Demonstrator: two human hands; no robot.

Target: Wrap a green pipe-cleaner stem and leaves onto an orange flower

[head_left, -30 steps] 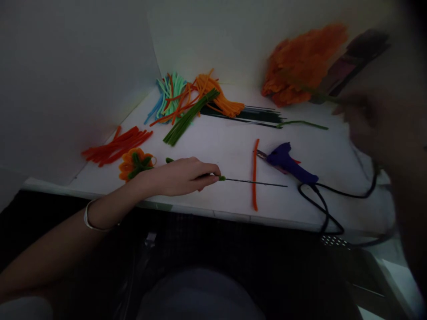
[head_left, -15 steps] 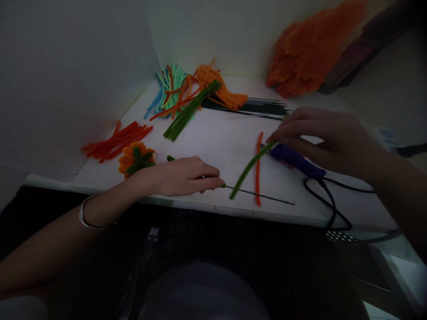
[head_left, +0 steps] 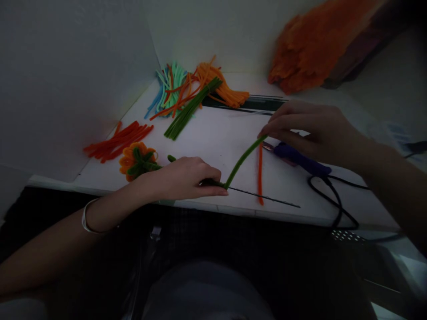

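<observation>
Left hand (head_left: 185, 178) pins a thin dark wire (head_left: 263, 198) near the front edge of the white counter (head_left: 220, 133), fingers closed on it just where the green pipe cleaner (head_left: 243, 158) meets it. Right hand (head_left: 313, 131) pinches that cleaner's upper end, above the purple glue gun (head_left: 300, 159). A single orange pipe cleaner (head_left: 259, 173) crosses the wire, right of the green one. Bare counter lies behind the wire, up to the mixed pipe cleaner heap (head_left: 193, 93) by the white back wall (head_left: 213, 31). An orange flower (head_left: 136, 160) sits left of the wire.
</observation>
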